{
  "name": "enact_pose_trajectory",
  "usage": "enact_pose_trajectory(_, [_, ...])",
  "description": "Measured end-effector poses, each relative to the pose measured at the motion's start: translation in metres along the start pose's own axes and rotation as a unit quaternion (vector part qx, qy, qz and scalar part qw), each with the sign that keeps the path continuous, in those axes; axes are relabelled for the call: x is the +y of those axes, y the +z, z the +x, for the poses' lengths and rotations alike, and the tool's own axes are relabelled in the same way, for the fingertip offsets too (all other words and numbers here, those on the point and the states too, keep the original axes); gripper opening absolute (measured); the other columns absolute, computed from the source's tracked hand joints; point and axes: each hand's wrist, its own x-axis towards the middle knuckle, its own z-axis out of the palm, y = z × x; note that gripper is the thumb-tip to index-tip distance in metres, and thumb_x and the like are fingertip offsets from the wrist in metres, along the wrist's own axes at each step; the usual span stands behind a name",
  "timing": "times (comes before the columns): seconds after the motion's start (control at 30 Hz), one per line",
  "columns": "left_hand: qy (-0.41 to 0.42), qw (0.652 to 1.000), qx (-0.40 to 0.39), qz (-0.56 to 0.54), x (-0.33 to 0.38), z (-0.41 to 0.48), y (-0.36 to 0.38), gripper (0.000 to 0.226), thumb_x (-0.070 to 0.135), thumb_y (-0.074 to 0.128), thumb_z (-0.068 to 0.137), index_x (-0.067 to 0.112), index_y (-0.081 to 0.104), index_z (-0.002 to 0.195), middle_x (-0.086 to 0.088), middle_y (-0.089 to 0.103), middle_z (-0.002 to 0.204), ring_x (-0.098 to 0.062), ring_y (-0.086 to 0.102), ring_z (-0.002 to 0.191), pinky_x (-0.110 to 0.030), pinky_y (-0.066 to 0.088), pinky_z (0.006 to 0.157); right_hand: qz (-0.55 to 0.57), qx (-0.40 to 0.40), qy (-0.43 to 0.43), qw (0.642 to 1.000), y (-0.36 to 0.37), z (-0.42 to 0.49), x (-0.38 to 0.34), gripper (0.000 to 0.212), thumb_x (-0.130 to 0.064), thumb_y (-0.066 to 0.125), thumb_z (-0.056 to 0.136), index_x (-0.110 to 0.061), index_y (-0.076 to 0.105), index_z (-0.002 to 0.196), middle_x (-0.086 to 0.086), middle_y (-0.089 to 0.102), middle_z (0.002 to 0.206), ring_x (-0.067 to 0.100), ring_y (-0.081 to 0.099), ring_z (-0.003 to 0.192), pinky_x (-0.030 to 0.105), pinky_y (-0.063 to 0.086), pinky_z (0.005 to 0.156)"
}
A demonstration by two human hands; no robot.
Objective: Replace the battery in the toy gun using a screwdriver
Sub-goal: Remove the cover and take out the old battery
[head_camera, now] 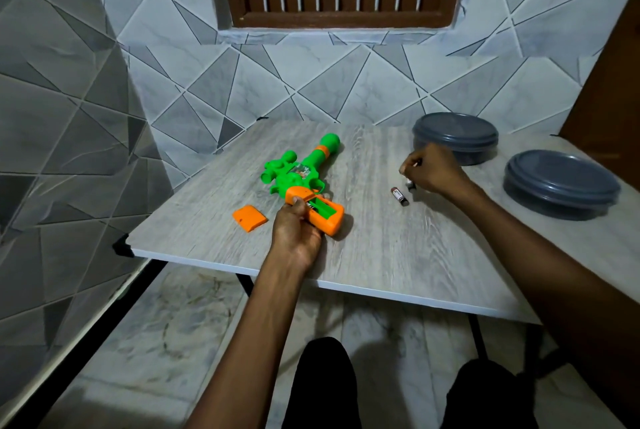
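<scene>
A green and orange toy gun lies on the wooden table, muzzle pointing away. My left hand grips its orange handle, where the battery compartment stands open with one battery visible inside. The orange compartment cover lies loose to the left of the handle. A dark red battery rests on the table to the right. Just beyond it my right hand is closed around a small object, probably another battery, whose tip shows under the fist. No screwdriver is in sight.
Two grey lidded round containers stand at the back right of the table. A tiled wall runs behind and to the left. The table's near edge hangs over my knees and the marble floor.
</scene>
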Motion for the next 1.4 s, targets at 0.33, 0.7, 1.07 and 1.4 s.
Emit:
enact_pose_trajectory(0.33, [0.002, 1.0, 0.006, 0.017, -0.001, 0.007, -0.003, 0.019, 0.013, 0.037, 0.104, 0.003, 0.054, 0.106, -0.019, 0.061, 0.1, -0.029, 0.06, 0.091, -0.054, 0.032, 0.112, -0.073, -0.066, 0.061, 0.993, 0.015, 0.004, 0.027, 0.025, -0.029, 0.077, 0.077, -0.004, 0.072, 0.074, 0.01, 0.072, 0.07, 0.024, 0.07, 0.073, 0.038, 0.058, 0.074])
enact_pose_trajectory(0.7, [0.024, 0.999, -0.018, 0.034, -0.001, 0.004, -0.004, 0.02, 0.011, 0.036, 0.103, 0.01, 0.053, 0.114, -0.016, 0.059, 0.11, -0.027, 0.058, 0.099, -0.058, 0.035, 0.107, 0.27, -0.105, 0.157, 0.944, 0.015, -0.048, -0.047, 0.035, -0.033, 0.052, 0.097, -0.009, 0.074, 0.082, 0.005, 0.063, 0.064, 0.016, 0.049, 0.048, 0.021, 0.032, 0.044])
enact_pose_trajectory(1.07, [0.101, 0.982, -0.02, 0.159, 0.008, -0.013, 0.028, 0.037, 0.003, 0.049, 0.098, 0.02, 0.04, 0.13, -0.012, 0.055, 0.103, -0.025, 0.053, 0.092, -0.047, 0.049, 0.082, 0.396, -0.124, 0.239, 0.878, 0.065, -0.078, -0.098, 0.022, -0.019, 0.049, 0.094, -0.006, 0.06, 0.08, 0.021, 0.066, 0.081, 0.026, 0.057, 0.046, 0.019, 0.039, 0.036])
enact_pose_trajectory(1.4, [0.148, 0.894, 0.016, 0.422, 0.01, -0.017, 0.068, 0.036, 0.011, 0.064, 0.085, 0.027, 0.045, 0.112, -0.009, 0.058, 0.092, -0.025, 0.059, 0.075, -0.047, 0.054, 0.078, 0.531, -0.162, 0.251, 0.793, 0.054, -0.076, -0.118, 0.031, -0.026, 0.034, 0.103, -0.019, 0.049, 0.077, 0.005, 0.051, 0.068, 0.012, 0.054, 0.036, 0.011, 0.027, 0.025])
